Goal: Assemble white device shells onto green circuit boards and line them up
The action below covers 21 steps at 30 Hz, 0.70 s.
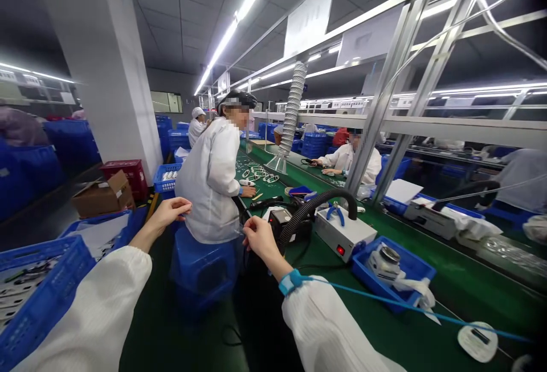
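Both of my arms are raised in front of me in white sleeves. My left hand (171, 211) hangs over the aisle with its fingers drawn together in a pinch. My right hand (258, 238) is closed too, near the edge of the green bench (397, 338). What either hand holds, if anything, is too small to make out. A blue wrist strap (289, 282) circles my right wrist, and its blue cord (384, 301) trails right across the bench. Close beyond my right hand are a black corrugated hose (316, 204) and a small black device (280, 219).
A person in a white coat (210, 181) sits on a blue stool (204, 266) just ahead. On the bench are a white box with a red switch (342, 234), a blue tray (395, 272) and a white oval part (477, 340). Blue crates (40, 298) and a cardboard box (102, 194) stand on the left.
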{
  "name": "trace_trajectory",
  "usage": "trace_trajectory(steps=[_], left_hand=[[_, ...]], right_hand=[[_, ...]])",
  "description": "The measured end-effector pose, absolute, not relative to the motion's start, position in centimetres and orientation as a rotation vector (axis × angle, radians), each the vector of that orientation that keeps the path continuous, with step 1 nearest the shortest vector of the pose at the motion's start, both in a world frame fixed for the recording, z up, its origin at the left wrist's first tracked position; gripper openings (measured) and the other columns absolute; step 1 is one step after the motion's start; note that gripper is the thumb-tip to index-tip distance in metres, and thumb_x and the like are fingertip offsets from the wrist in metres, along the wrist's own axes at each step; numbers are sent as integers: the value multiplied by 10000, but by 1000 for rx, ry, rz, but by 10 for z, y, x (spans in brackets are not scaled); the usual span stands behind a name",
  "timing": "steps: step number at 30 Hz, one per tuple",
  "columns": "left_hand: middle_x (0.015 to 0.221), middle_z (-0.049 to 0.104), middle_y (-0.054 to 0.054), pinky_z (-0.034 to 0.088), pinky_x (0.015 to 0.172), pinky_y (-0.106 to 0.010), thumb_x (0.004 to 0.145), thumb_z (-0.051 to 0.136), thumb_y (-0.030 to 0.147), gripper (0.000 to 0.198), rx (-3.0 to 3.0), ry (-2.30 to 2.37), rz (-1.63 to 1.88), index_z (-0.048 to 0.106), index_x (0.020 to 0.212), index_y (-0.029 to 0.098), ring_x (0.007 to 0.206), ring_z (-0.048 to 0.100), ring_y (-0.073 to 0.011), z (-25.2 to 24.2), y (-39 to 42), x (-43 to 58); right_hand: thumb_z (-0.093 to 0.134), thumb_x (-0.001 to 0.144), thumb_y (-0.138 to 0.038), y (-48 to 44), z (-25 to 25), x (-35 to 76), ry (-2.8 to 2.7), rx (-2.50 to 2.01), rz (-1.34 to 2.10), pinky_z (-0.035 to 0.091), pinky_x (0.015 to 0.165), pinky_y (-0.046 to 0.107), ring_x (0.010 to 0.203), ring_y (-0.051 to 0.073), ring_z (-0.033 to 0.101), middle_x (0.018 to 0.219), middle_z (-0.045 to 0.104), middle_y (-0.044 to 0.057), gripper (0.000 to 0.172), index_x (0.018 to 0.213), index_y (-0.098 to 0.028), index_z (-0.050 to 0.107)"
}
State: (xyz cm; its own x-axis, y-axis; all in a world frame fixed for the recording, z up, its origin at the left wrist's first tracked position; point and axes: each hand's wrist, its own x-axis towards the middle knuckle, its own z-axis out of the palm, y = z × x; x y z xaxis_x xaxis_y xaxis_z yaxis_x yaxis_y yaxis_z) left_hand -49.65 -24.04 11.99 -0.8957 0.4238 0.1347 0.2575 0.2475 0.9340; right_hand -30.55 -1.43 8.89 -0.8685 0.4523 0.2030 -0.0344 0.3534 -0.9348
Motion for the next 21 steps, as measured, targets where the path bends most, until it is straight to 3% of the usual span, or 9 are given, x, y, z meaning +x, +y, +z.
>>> trace_trajectory(steps=[21], left_hand=[[926, 632, -38, 549, 709, -324, 879, 660, 276, 167, 656, 2364, 1634, 625, 929, 121, 809, 619, -170, 102, -169, -544]], right_hand=[[555, 728, -64, 4, 70, -314, -2257, -502, 1445, 344, 317, 137, 374, 79, 525, 511, 509, -64, 132, 656, -170, 524]])
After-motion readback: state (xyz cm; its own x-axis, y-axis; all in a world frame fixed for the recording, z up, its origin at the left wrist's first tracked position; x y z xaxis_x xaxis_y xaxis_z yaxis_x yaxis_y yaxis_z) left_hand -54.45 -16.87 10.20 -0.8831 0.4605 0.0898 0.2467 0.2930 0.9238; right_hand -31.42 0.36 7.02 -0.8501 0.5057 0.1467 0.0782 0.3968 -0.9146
